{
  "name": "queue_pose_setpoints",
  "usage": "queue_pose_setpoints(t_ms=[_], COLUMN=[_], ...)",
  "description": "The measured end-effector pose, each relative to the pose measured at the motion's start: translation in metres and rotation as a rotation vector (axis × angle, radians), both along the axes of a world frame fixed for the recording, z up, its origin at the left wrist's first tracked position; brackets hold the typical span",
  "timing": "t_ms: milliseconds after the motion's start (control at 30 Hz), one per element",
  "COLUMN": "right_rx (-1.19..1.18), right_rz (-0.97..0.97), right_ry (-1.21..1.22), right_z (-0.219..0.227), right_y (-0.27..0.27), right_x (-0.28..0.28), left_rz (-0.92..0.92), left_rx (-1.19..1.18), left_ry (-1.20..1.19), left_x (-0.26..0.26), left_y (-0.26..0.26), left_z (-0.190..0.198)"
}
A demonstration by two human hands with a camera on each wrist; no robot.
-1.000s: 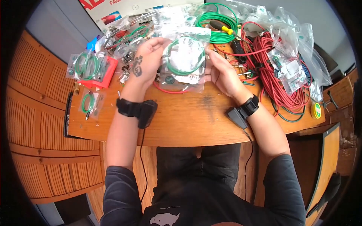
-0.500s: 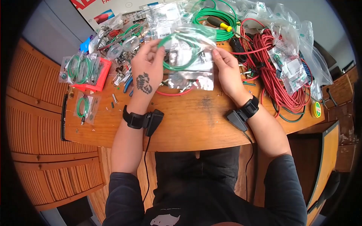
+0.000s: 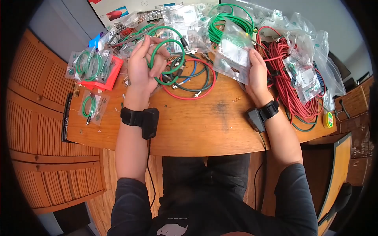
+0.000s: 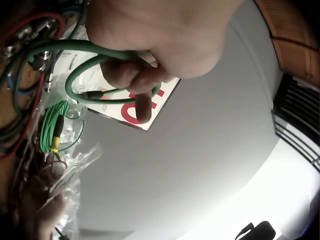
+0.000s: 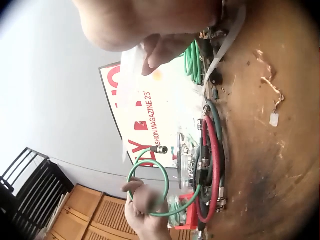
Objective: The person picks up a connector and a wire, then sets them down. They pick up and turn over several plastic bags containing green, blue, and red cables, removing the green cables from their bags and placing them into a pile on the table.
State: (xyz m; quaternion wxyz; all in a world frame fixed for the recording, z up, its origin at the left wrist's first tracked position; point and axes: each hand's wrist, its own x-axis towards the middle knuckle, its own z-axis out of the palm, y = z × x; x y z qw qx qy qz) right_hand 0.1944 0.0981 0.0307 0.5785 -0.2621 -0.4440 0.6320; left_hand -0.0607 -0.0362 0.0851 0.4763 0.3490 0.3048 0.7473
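- Gripping a green cable (image 3: 184,58), the left hand (image 3: 139,67) is at about ten-thirty from the middle of the head view, raised above the counter (image 3: 189,137); its fingers are bent around the looped cable.
- The left forearm runs almost straight toward twelve o'clock, the thumb side of the wrist bearing a black wrist camera (image 3: 150,123).
- One connector end (image 5: 160,149) of the green cable juts out clear of the hand, as the right-wrist view shows.
- At two o'clock, the right hand (image 3: 258,72) pinches a clear plastic bag (image 3: 232,51) by its near edge; its forearm slants toward eleven o'clock.
- The bag leans out from the fingers toward one o'clock, partly covering a green coil (image 3: 215,31).
- Between the two hands, near twelve o'clock, a red cable (image 3: 215,76) lies curved on the counter.
- A red cable bundle (image 3: 289,88) lies beyond the right hand toward two-thirty; a red tray (image 3: 115,74) is at ten o'clock.
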Motion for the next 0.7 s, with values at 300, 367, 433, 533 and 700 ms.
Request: queue_pose_setpoints(t_ms=[300, 367, 433, 533, 700], right_rx=[-0.315, -0.255, -0.21, -0.226, -0.294], right_rz=[0.799, 0.97, 0.824, 0.778, 0.704], right_ry=[0.174, 0.288, 0.152, 0.148, 0.303], right_z=[0.003, -0.001, 0.001, 0.007, 0.01], right_y=[-0.018, -0.011, -0.007, -0.007, -0.008], right_x=[0.008, 0.01, 0.01, 0.012, 0.009], left_rz=[-0.582, -0.499, -0.43, 0.081, 0.094], left_rx=[-0.099, -0.189, -0.202, -0.322, -0.313], left_ry=[-0.045, 0.12, 0.14, 0.558, 0.704], left_x=[0.023, 0.036, 0.041, 0.039, 0.034], left_y=[0.002, 0.002, 0.005, 0.01, 0.008], left_z=[-0.001, 0.001, -0.004, -0.009, -0.01])
